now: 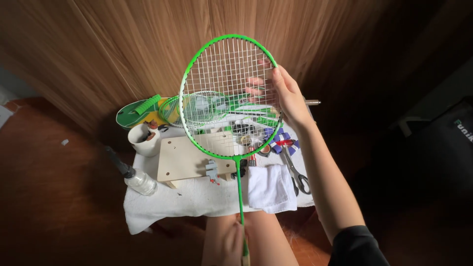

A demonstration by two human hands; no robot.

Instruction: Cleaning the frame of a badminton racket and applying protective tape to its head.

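Right hand [288, 96] grasps the racket [229, 96] rim, steadying it upright; left hand [231, 244], apparently clenched, grips the shaft above the table [197, 199].

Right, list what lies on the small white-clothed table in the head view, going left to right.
Clear bottle with black cap → white cup → pale wooden board → folded white cloth → scissors. The green racket, held up by both hands, and the clutter behind its strings are left out.
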